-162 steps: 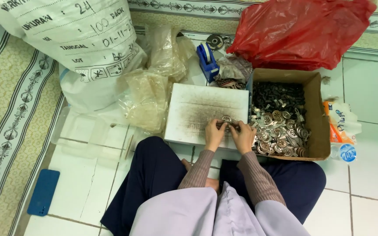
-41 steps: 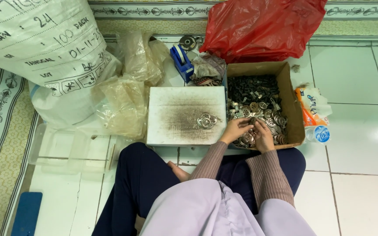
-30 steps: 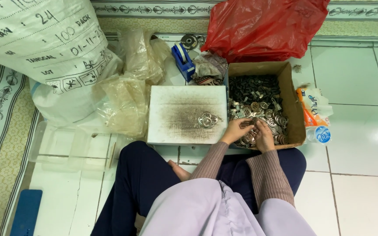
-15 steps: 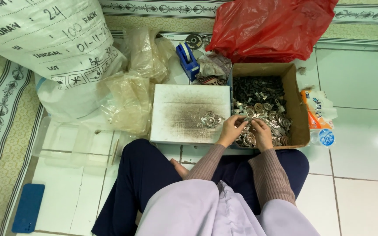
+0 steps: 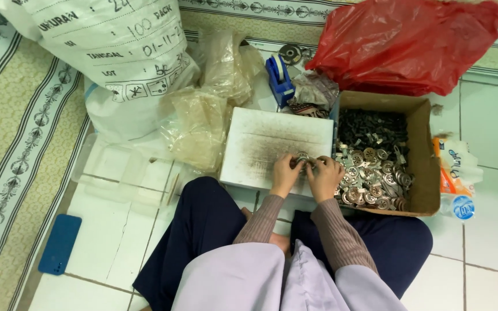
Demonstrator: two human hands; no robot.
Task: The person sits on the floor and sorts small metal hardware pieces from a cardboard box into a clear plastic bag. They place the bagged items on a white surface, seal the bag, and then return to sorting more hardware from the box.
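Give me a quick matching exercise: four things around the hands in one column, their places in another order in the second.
1 red plastic bag
2 blue flat case
3 cardboard box
4 tape dispenser

a far left, on the floor tiles
b right of the white board, full of metal parts
c behind the box
d behind the board

Pairs: 1-c, 2-a, 3-b, 4-d

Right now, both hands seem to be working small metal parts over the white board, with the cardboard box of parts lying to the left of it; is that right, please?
Not quite: the cardboard box lies to the right of the white board, not the left, as the head view shows. The left hand and right hand do meet over the board's near right corner on small metal parts.
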